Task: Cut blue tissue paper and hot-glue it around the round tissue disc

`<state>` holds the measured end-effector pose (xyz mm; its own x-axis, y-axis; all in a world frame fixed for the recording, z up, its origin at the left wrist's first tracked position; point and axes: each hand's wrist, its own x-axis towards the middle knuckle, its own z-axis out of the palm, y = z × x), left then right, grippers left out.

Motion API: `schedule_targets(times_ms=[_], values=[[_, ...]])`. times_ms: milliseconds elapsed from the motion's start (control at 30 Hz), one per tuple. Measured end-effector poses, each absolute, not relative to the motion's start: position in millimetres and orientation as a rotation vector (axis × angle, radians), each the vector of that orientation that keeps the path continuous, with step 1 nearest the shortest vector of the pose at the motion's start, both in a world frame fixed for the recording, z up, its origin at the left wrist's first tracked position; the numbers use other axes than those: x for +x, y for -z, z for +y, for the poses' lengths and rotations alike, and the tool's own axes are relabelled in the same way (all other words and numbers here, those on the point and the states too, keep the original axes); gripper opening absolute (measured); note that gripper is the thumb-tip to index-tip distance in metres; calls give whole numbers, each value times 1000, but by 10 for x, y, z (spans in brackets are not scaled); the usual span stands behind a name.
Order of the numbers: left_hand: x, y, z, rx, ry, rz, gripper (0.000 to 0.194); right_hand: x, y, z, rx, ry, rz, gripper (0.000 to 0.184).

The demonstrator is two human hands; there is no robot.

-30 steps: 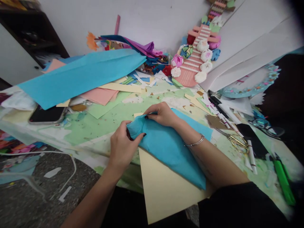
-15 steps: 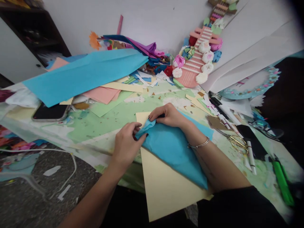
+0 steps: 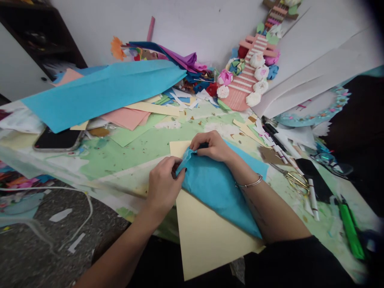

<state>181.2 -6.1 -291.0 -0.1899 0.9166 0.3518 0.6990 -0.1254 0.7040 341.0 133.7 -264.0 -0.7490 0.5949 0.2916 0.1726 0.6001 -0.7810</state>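
A folded sheet of blue tissue paper (image 3: 219, 192) lies slantwise over a cream sheet of card (image 3: 207, 240), which juts past the table's front edge. My left hand (image 3: 166, 182) pinches the tissue's crumpled left edge between thumb and fingers. Just to the right, my right hand (image 3: 211, 147) grips the same gathered edge with its fingertips, its palm above the tissue. A silver bracelet circles the right wrist. The tips of several left fingers are hidden behind the fold.
Gold-handled scissors (image 3: 297, 182), a green cutter (image 3: 351, 230) and glasses (image 3: 330, 162) lie to the right. A large blue sheet (image 3: 105, 94) covers scraps at the back left, beside a phone (image 3: 57, 140). A pink paper guitar with flowers (image 3: 240, 90) leans on the wall.
My left hand has shifted slightly right and closer to the right hand, and the pinched edge between them is more bunched and upright. The right hand stays almost in place.
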Motion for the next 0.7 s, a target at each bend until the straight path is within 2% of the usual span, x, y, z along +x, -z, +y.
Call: schedule_targets(times_ms=[200, 400, 467, 600, 700], values=[[1883, 3013, -98, 2269, -1428, 1817, 16, 3397, 2629, 1321, -700, -1023, -2255, 10], [1959, 3052, -124, 2521, -1395, 1862, 22, 3394, 2625, 1306, -667, -1009, -2280, 12], [1971, 3057, -135, 2544, -1357, 1871, 22, 3402, 2601, 1294, -609, -990, -2330, 20], [1975, 3058, -144, 2540, -1321, 1872, 23, 3414, 2549, 1285, -415, -995, -2462, 50], [1975, 3063, -143, 2484, -1333, 1888, 24, 3420, 2546, 1298, -345, -1072, -2528, 44]])
